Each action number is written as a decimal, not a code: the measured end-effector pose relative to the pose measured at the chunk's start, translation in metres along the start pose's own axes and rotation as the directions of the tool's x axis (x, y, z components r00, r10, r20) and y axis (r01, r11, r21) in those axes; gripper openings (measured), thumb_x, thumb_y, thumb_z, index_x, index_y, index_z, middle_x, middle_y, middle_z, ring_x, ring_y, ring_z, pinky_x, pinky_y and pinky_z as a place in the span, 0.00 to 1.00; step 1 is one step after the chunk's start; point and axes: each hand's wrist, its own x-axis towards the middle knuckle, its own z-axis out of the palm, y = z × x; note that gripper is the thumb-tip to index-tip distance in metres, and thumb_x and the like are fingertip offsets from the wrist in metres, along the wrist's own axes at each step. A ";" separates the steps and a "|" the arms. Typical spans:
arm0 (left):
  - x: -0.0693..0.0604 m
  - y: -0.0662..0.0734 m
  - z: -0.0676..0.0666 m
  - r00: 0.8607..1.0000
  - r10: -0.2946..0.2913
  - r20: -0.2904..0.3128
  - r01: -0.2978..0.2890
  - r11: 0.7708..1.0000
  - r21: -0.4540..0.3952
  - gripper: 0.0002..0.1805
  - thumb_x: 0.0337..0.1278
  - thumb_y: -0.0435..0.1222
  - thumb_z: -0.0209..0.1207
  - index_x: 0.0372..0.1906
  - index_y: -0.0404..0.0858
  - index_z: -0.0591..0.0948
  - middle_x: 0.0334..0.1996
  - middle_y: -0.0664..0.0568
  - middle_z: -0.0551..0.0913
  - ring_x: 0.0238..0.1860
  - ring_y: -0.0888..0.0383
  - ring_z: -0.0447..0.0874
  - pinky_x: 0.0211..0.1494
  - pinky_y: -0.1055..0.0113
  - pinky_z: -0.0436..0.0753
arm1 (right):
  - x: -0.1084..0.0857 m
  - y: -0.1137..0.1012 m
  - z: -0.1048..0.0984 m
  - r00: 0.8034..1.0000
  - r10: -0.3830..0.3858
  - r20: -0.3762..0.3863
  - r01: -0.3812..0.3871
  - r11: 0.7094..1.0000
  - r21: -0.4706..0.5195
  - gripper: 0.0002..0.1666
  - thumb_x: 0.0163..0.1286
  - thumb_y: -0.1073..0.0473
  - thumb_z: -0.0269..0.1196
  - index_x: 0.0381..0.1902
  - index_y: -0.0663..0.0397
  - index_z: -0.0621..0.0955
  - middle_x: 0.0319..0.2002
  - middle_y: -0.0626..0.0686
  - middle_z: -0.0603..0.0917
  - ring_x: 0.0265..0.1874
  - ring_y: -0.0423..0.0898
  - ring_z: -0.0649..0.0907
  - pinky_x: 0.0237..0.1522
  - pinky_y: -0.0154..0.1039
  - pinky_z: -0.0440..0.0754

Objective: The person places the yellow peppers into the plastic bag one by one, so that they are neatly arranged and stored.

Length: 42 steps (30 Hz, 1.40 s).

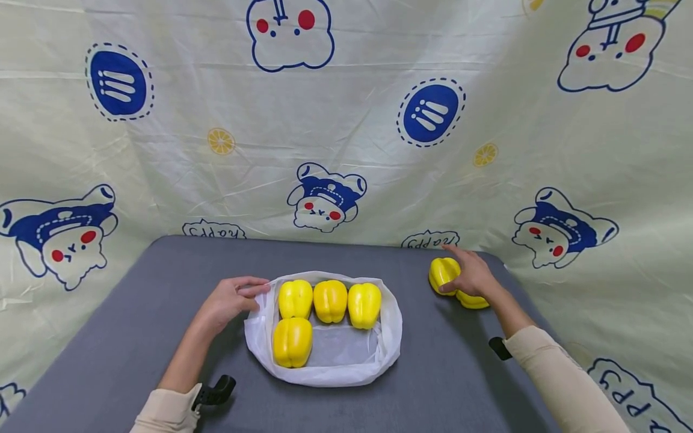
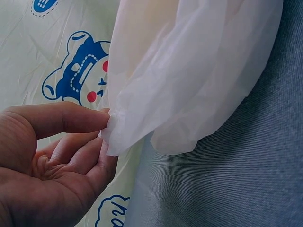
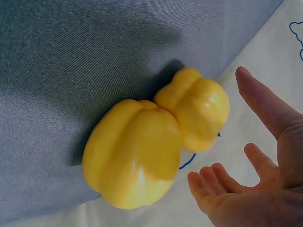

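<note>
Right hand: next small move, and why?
Probably curl the right hand round one of the loose peppers: it's open beside them, holding nothing. The left hand pinches the edge of the white bag, which has bare space beside its four peppers.

At the right of the head view, the right hand (image 1: 474,277) partly hid two peppers (image 1: 443,270). In the left wrist view, the top edge cut off the bag (image 2: 189,75) and the left edge the left hand (image 2: 57,175).
</note>
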 end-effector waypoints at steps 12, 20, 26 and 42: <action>0.001 0.000 -0.001 1.000 -0.005 -0.010 0.005 1.000 0.005 0.28 0.56 0.23 0.61 0.65 0.34 0.78 0.60 0.43 0.84 0.69 0.42 0.75 0.69 0.47 0.75 | 0.014 0.006 0.008 0.996 0.068 0.057 -0.068 0.998 0.001 0.62 0.51 0.57 0.79 0.79 0.57 0.58 0.73 0.78 0.57 0.71 0.78 0.57 0.65 0.77 0.63; 0.001 0.001 -0.001 1.000 0.007 -0.014 -0.007 1.000 0.009 0.28 0.55 0.23 0.61 0.64 0.33 0.79 0.60 0.43 0.84 0.68 0.42 0.76 0.68 0.47 0.75 | 0.019 0.007 0.009 0.993 0.068 0.099 -0.065 0.997 -0.031 0.59 0.51 0.60 0.77 0.77 0.60 0.61 0.72 0.77 0.59 0.70 0.77 0.58 0.66 0.74 0.65; 0.000 0.002 0.000 1.000 -0.001 -0.018 0.001 1.000 0.010 0.28 0.55 0.23 0.61 0.65 0.33 0.78 0.60 0.42 0.84 0.68 0.41 0.76 0.68 0.47 0.76 | 0.022 0.008 0.010 0.991 0.090 0.104 -0.087 0.996 -0.032 0.57 0.50 0.61 0.78 0.75 0.59 0.64 0.72 0.76 0.61 0.70 0.76 0.59 0.66 0.73 0.65; 0.001 0.001 0.000 1.000 0.000 -0.020 0.000 1.000 0.001 0.28 0.55 0.22 0.61 0.65 0.33 0.78 0.60 0.42 0.84 0.69 0.41 0.75 0.68 0.47 0.75 | 0.021 0.009 0.011 0.991 0.086 0.100 -0.084 0.996 -0.026 0.53 0.49 0.64 0.75 0.73 0.59 0.66 0.68 0.77 0.65 0.65 0.76 0.64 0.58 0.69 0.72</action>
